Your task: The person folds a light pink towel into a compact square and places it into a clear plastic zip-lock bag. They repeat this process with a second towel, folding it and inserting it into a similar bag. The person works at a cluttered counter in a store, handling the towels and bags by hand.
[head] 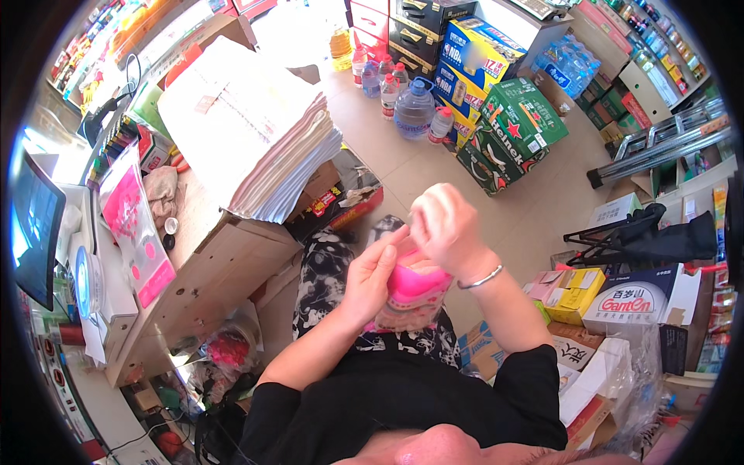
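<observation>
A pink-and-clear plastic bag (414, 293) rests on my lap, over black-and-white patterned trousers (323, 279). My left hand (375, 276) is at the bag's upper left edge, thumb and fingers pointing up toward the other hand. Above the bag's upper right side, my right hand (444, 232) is raised with its fingers bent together; a silver bracelet (481, 278) circles that wrist. Whether anything small sits between the right fingertips cannot be told. Pale contents show at the bag's top. At the left, a similar flat pink-and-clear bag (136, 224) lies on the wooden counter (215, 256).
A tall stack of folded sheets (279, 157) stands on the counter's corner. Ahead on the floor are a large water bottle (414, 110), smaller bottles and green beer cartons (511, 136). Cartons (630, 296) and a folded black chair (651, 238) lie at the right, near a metal ladder (668, 139).
</observation>
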The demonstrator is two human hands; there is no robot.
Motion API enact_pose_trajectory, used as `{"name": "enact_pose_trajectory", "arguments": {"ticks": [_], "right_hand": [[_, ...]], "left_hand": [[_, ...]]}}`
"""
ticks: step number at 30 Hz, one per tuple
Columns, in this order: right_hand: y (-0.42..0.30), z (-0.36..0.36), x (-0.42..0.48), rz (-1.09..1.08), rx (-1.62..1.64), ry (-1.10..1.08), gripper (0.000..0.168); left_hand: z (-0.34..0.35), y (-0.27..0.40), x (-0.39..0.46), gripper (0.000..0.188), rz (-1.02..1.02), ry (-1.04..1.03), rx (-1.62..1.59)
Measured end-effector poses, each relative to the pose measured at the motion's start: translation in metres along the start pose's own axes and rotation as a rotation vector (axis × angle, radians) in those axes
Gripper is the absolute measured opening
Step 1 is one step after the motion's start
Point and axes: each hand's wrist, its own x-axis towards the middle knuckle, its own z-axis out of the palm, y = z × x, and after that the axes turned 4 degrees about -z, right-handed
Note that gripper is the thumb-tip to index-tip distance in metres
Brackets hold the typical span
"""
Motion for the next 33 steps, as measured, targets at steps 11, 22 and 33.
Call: {"name": "enact_pose_trajectory", "arguments": {"ticks": [11,22,33], "right_hand": [[0.15,-0.035,-0.114,1.146,0.715,0.752,0.008],[0.168,-0.001,-0.377,1.443,-0.756,-0.302,0.032],[0.175,0.019,-0.285,1.414,-0.119,-0.019,0.037]], "left_hand": [[-0.019,-0.002,0.008,0.041,-0.047,0.142,-0.124],[-0.037,-0.005,0.023,0.043,-0.203,0.227,-0.246],[-0.046,-0.015,0.037,0.044,-0.267,0.211,-0.303]]}}
